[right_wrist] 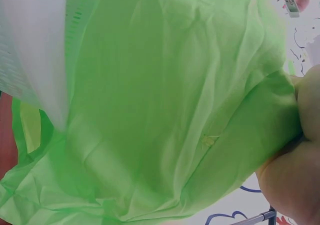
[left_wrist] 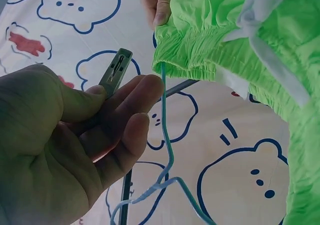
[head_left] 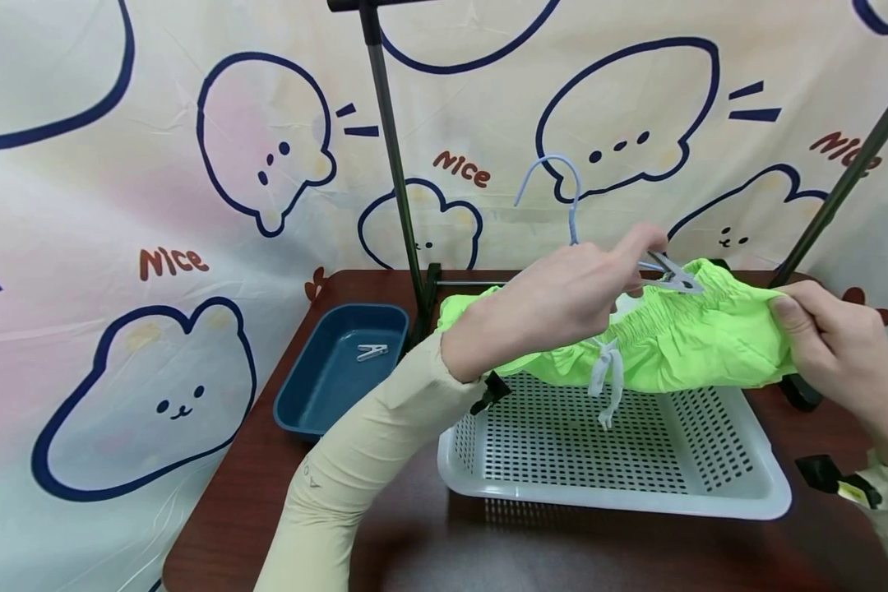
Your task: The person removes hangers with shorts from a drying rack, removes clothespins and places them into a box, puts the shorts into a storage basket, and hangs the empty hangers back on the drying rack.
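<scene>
Bright green shorts (head_left: 718, 345) with an elastic waistband and white drawstring (head_left: 607, 374) hang above a white perforated basket. A light blue wire hanger (head_left: 575, 205) runs into their waistband, its hook standing up. With thumb and fingers my left hand (head_left: 555, 292) pinches a grey clothespin (head_left: 677, 278) beside the waistband; in the left wrist view the clothespin (left_wrist: 117, 74) is apart from the cloth. My right hand (head_left: 851, 349) grips the shorts at their right side, thumb on top. Green cloth (right_wrist: 175, 95) fills most of the right wrist view.
The white basket (head_left: 614, 497) stands on the dark brown table (head_left: 414, 534). To its left is a blue tray (head_left: 318, 362) with a white clothespin (head_left: 372, 352) in it. Dark rack poles (head_left: 394, 148) rise behind, before a printed curtain (head_left: 81, 205).
</scene>
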The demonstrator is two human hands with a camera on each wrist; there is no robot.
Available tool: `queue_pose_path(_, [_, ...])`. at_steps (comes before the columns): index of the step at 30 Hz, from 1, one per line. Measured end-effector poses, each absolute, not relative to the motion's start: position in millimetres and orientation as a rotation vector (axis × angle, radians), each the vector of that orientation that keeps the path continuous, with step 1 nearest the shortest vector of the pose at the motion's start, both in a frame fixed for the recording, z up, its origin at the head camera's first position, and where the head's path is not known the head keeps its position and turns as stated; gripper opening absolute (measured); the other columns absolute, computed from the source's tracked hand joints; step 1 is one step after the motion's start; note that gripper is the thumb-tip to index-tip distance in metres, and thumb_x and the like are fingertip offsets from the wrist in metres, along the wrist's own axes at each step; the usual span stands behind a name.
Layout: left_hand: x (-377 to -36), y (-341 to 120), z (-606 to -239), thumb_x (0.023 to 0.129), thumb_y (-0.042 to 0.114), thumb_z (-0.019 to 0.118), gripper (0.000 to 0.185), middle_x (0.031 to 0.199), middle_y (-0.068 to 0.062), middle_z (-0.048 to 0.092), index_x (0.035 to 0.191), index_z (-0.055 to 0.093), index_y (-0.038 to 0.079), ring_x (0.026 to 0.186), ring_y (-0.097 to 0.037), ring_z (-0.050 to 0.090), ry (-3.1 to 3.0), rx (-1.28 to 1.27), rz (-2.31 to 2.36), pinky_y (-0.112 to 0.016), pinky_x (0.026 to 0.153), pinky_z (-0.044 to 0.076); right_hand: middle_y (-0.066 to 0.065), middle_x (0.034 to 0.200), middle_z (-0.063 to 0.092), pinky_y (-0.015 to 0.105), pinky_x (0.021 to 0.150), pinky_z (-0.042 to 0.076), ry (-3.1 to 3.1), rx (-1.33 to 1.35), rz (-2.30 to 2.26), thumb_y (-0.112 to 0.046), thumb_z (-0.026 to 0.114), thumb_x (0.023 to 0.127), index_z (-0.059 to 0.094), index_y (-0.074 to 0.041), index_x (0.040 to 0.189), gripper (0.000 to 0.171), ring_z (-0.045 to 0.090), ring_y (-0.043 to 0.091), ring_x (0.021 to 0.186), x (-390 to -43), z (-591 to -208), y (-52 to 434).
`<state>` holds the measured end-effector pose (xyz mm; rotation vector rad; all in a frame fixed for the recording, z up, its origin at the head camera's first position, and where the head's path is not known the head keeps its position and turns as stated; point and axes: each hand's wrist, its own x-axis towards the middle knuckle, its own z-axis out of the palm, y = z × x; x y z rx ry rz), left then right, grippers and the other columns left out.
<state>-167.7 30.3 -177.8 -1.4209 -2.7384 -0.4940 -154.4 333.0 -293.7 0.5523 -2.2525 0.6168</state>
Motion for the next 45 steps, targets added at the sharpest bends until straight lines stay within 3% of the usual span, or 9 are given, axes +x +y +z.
queue_pose_path(7, [-168,18,-179,0.093,-0.011,0.039,0.055,0.114,0.004,0.071,0.139,0.032,0.018,0.052,-0.011,0.039,-2.738,-1.416,-0.522,-0.02,0.054,0.036,-0.011,0.075,0.043,0.01,0.05,0.03,-2.244,0.551,0.611,-0.009,0.052,0.101,0.06,0.008,0.093,0.02,0.031,-0.015,0.06,-155,-294,332])
queue_pose_path(11, [-168,11,-180,0.094,-0.008,0.04,0.054,0.082,0.004,0.066,0.142,0.032,0.017,0.053,-0.01,0.038,-2.736,-1.378,-0.466,-0.02,0.053,0.035,-0.01,0.075,0.043,0.01,0.05,0.031,-2.244,0.553,0.608,-0.01,0.052,0.101,0.06,0.008,0.093,0.021,0.031,-0.015,0.06,-155,-294,333])
queue_pose_path(12, [-168,10,-181,0.094,-0.007,0.04,0.054,0.08,0.003,0.065,0.142,0.032,0.017,0.054,-0.01,0.037,-2.736,-1.372,-0.46,-0.02,0.053,0.034,-0.01,0.075,0.043,0.01,0.05,0.031,-2.244,0.552,0.605,-0.011,0.052,0.101,0.06,0.008,0.093,0.022,0.031,-0.015,0.06,-155,-294,333])
queue_pose_path(14, [-167,7,-182,0.095,-0.006,0.04,0.053,0.081,0.003,0.066,0.141,0.032,0.017,0.053,-0.011,0.036,-2.74,-1.366,-0.471,-0.02,0.052,0.033,-0.011,0.075,0.043,0.011,0.05,0.03,-2.242,0.552,0.604,-0.011,0.052,0.101,0.06,0.008,0.093,0.022,0.031,-0.015,0.061,-155,-294,333])
queue_pose_path(16, [-167,4,-184,0.095,-0.006,0.041,0.052,0.097,0.002,0.073,0.141,0.032,0.017,0.054,-0.009,0.039,-2.749,-1.362,-0.499,-0.02,0.052,0.032,-0.011,0.074,0.043,0.011,0.05,0.03,-2.242,0.545,0.608,-0.012,0.052,0.101,0.06,0.008,0.093,0.023,0.031,-0.015,0.061,-155,-294,333])
queue_pose_path(19, [-168,-2,-187,0.098,-0.003,0.044,0.048,0.123,0.002,0.07,0.14,0.033,0.017,0.062,-0.005,0.053,-2.735,-1.367,-0.574,-0.019,0.053,0.037,-0.014,0.075,0.042,0.011,0.05,0.03,-2.244,0.541,0.619,-0.011,0.052,0.101,0.06,0.008,0.092,0.022,0.031,-0.015,0.061,-155,-294,332])
queue_pose_path(22, [-168,-8,-192,0.102,0.004,0.046,0.04,0.119,0.001,0.072,0.138,0.034,0.015,0.077,-0.002,0.064,-2.691,-1.373,-0.62,-0.019,0.056,0.043,-0.015,0.076,0.043,0.011,0.05,0.03,-2.242,0.54,0.62,-0.01,0.052,0.101,0.061,0.008,0.093,0.022,0.031,-0.015,0.061,-155,-294,332])
queue_pose_path(29, [-169,-20,-198,0.104,0.011,0.043,0.038,0.118,0.0,0.072,0.141,0.035,0.013,0.085,-0.007,0.069,-2.713,-1.329,-0.71,-0.018,0.062,0.046,-0.011,0.076,0.044,0.011,0.05,0.03,-2.24,0.55,0.608,-0.008,0.052,0.101,0.061,0.008,0.094,0.02,0.032,-0.015,0.061,-155,-294,332])
queue_pose_path(45, [-175,-43,-215,0.103,0.007,0.046,0.033,0.108,-0.008,0.074,0.136,0.041,0.007,0.082,-0.015,0.072,-2.574,-1.273,-0.934,-0.018,0.06,0.049,-0.014,0.078,0.043,0.011,0.05,0.032,-2.237,0.575,0.605,-0.008,0.053,0.1,0.06,0.008,0.094,0.019,0.032,-0.015,0.061,-154,-293,332])
